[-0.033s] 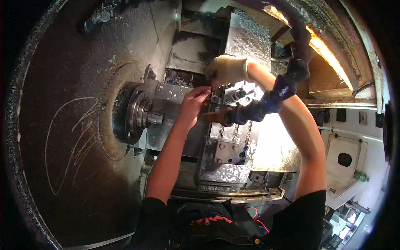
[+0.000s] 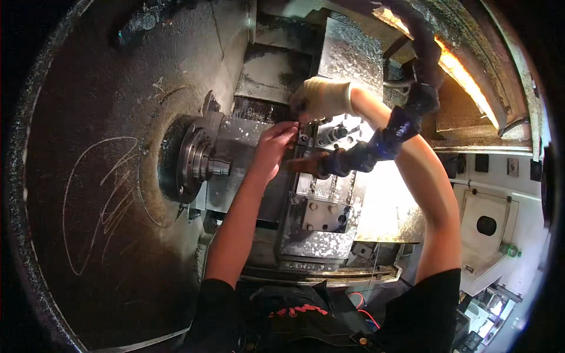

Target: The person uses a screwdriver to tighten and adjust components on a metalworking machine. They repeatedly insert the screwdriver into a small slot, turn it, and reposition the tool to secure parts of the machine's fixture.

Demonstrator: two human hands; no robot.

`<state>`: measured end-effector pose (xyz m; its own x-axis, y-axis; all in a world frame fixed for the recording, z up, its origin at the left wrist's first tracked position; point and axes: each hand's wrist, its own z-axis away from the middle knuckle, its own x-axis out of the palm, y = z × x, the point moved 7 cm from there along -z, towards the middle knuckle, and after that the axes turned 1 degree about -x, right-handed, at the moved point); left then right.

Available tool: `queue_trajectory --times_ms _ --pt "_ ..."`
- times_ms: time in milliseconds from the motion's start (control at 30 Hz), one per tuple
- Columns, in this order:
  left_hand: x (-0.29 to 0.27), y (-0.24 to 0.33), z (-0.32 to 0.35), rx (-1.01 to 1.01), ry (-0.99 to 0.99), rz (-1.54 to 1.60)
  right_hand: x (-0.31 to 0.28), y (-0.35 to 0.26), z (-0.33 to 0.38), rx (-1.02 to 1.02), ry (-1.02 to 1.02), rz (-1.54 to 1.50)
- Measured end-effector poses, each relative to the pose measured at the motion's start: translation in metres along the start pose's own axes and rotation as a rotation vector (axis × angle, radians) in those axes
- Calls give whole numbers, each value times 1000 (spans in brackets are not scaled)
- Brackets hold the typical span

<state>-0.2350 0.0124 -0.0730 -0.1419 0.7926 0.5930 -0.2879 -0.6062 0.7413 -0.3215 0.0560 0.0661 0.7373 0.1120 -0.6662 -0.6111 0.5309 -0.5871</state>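
Observation:
My bare left hand reaches in with thumb and fingertips pinched together at the left edge of the metal tool block. Whatever lies between those fingertips is too small or hidden to name. Just beyond it, my right hand wears a pale knit glove, its fingers curled down toward the same spot; shadow and the hand itself hide what they grip. A dark jointed coolant hose with a brownish nozzle passes between my arms, its tip close to my left hand. Left of my hands sits the round lathe spindle chuck.
A short shiny metal piece juts from the chuck's centre. The machine's dark wall bears scrawled chalk-like lines. Metal chips lie over the slide. A lit lamp strip runs at upper right, above a white cabinet panel.

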Motion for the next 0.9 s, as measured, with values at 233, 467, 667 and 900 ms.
queue_trajectory --times_ms 233,467,667,900 --pt "2 -4 3 -77 46 144 8 8 -5 -110 -11 -44" --pt "-1 -7 -2 -85 2 160 7 2 -7 33 -91 12" --pt "3 -7 -1 -150 -33 207 8 4 -6 141 -137 54" --pt "8 -5 -1 -199 -157 242 11 11 -16 37 -133 141"
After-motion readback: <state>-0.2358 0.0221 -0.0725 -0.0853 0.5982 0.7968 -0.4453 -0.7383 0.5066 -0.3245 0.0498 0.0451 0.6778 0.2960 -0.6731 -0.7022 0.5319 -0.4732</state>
